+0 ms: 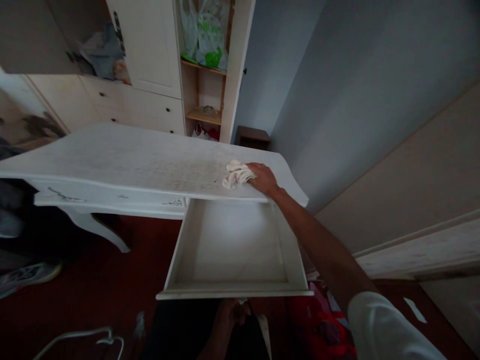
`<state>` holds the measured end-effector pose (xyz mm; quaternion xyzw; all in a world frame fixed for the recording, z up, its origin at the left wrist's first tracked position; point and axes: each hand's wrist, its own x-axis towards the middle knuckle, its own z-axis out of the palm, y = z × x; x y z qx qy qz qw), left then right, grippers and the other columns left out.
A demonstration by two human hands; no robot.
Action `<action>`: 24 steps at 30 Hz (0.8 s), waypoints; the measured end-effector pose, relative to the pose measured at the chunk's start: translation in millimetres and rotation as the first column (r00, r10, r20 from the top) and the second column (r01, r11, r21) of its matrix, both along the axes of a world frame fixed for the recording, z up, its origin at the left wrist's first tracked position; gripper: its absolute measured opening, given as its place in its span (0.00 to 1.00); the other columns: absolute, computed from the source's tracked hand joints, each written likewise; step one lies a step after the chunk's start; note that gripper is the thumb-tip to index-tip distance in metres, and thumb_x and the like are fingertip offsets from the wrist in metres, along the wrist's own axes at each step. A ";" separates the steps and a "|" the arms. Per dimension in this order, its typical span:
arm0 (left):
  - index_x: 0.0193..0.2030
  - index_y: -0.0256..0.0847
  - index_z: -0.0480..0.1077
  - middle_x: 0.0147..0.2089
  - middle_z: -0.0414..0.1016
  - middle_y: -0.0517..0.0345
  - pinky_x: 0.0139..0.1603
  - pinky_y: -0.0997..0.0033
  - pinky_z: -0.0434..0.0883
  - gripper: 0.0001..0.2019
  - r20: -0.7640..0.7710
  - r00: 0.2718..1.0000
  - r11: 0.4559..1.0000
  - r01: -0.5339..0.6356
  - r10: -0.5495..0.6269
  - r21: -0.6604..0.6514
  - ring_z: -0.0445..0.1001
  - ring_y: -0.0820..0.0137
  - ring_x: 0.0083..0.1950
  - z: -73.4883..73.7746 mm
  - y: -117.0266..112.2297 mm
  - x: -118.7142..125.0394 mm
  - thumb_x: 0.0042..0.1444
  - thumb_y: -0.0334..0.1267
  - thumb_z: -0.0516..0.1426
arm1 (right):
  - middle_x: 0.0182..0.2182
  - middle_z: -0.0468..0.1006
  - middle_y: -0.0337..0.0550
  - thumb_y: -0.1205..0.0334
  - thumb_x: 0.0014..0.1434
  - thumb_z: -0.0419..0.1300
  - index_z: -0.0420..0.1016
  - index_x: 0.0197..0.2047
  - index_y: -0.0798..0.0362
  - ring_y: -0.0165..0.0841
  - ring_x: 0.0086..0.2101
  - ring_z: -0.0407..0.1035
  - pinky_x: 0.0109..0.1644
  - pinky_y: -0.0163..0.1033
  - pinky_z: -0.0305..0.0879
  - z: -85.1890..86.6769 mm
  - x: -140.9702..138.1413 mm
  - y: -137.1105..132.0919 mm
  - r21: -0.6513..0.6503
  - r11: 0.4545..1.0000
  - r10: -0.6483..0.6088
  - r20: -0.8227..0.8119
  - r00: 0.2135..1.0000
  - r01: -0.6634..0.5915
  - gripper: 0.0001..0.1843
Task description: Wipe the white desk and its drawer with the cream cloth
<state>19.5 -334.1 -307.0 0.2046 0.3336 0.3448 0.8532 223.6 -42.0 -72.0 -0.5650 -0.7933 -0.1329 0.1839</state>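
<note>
My right hand is closed on a crumpled white cloth and presses it on the white tabletop, near its front edge. Smudgy grey marks cover the surface to the left of the cloth. Below my right arm, a white drawer is pulled out from the table, with nothing lying in it. Down in the shadow just in front of the drawer front is my left hand, its fingers curled. A small pale bit shows at those fingers; what they hold, if anything, is too dark to make out.
Behind the table stands a white wardrobe with plastic bags on a shelf. A small brown cabinet stands by the wall at the back. Red bags lie on the floor at right, a white cable at lower left, a shoe at left.
</note>
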 end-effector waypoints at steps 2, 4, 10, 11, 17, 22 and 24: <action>0.29 0.32 0.74 0.22 0.75 0.51 0.21 0.75 0.59 0.22 0.016 0.999 0.999 0.035 -0.035 0.020 0.66 0.75 0.18 1.0 1.4 -0.8 0.44 0.54 0.66 | 0.59 0.72 0.51 0.58 0.57 0.60 0.69 0.62 0.54 0.49 0.55 0.64 0.59 0.52 0.59 -14.3 -9.9 5.0 -0.021 0.999 -0.035 0.021 0.999 0.035 0.29; 0.30 0.32 0.74 0.23 0.75 0.51 0.22 0.75 0.59 0.23 0.037 0.998 0.998 0.055 -0.057 0.040 0.67 0.75 0.19 -0.8 1.8 -0.5 0.45 0.55 0.65 | 0.59 0.72 0.53 0.57 0.57 0.60 0.69 0.62 0.54 0.50 0.55 0.64 0.58 0.52 0.58 -22.1 -15.6 3.8 0.013 0.996 -0.086 0.019 0.996 0.086 0.29; 0.35 0.32 0.76 0.29 0.78 0.49 0.26 0.74 0.62 0.29 0.073 0.994 0.996 0.072 -0.076 0.051 0.68 0.74 0.23 3.9 -2.9 -4.6 0.45 0.62 0.65 | 0.62 0.68 0.53 0.56 0.60 0.56 0.65 0.64 0.55 0.48 0.59 0.62 0.62 0.51 0.55 -26.6 -10.7 -10.3 0.058 0.998 -0.026 -0.003 1.000 0.026 0.30; 0.36 0.32 0.77 0.31 0.78 0.48 0.27 0.74 0.63 0.29 0.070 0.995 0.997 0.065 -0.068 0.048 0.70 0.73 0.25 7.9 -3.9 -7.0 0.45 0.61 0.65 | 0.63 0.67 0.54 0.53 0.60 0.57 0.64 0.65 0.55 0.48 0.60 0.61 0.63 0.51 0.54 -26.4 -9.2 -12.2 0.055 0.998 -0.023 -0.008 1.000 0.023 0.31; 0.37 0.33 0.77 0.36 0.79 0.47 0.33 0.70 0.67 0.27 0.054 0.995 0.995 0.082 -0.086 0.061 0.72 0.71 0.30 25.5 -3.7 -16.6 0.46 0.60 0.66 | 0.57 0.72 0.58 0.33 0.62 0.50 0.71 0.58 0.55 0.50 0.57 0.65 0.61 0.54 0.57 -9.1 -20.4 -3.1 -0.194 0.974 -0.124 -0.039 0.992 0.114 0.36; 0.39 0.34 0.77 0.38 0.79 0.47 0.36 0.69 0.67 0.25 0.033 0.994 0.992 0.102 -0.105 0.077 0.73 0.70 0.32 34.5 -2.0 -19.3 0.49 0.58 0.65 | 0.55 0.71 0.65 0.22 0.50 0.53 0.73 0.54 0.58 0.61 0.57 0.62 0.60 0.72 0.47 -1.5 -56.9 23.0 -0.324 0.864 -0.409 -0.007 0.912 0.385 0.49; 0.38 0.34 0.77 0.38 0.79 0.47 0.36 0.69 0.67 0.25 0.015 0.995 0.990 0.099 -0.101 0.097 0.73 0.70 0.32 38.4 -1.8 -19.8 0.50 0.58 0.65 | 0.57 0.68 0.65 0.24 0.48 0.57 0.72 0.56 0.58 0.63 0.58 0.59 0.60 0.76 0.42 -3.0 -66.6 25.5 -0.320 0.845 -0.450 0.006 0.893 0.428 0.49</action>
